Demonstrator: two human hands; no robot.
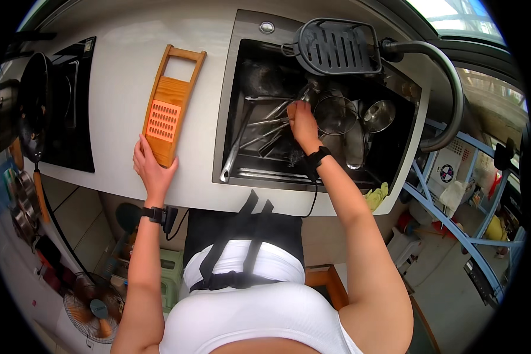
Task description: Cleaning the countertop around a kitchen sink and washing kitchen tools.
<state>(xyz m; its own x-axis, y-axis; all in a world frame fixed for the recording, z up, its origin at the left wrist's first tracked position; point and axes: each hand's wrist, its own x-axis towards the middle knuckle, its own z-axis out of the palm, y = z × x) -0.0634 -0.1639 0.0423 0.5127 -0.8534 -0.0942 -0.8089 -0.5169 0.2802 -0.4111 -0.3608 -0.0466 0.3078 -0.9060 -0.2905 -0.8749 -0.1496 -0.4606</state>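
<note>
On the white countertop lies a wooden grater (166, 99) with an orange perforated panel and an open frame at its far end. My left hand (152, 163) holds its near end, thumb on the right side and fingers on the left. Over the dark sink (270, 175), my right hand (304, 124) has its fingers drawn together among metal utensils (267, 121). Whether it grips one of them is hidden by the fingers. Just right of this hand sits a round wire-rimmed strainer (335, 115). A metal ladle or cup (379, 116) lies farther right.
A black slotted rack (338, 46) overhangs the sink's back edge, beside a thick curved faucet pipe (451, 84). Green gloves or cloth (376, 197) hang at the front right corner. At left, a black frying pan (34, 106) rests by a black cooktop (73, 106).
</note>
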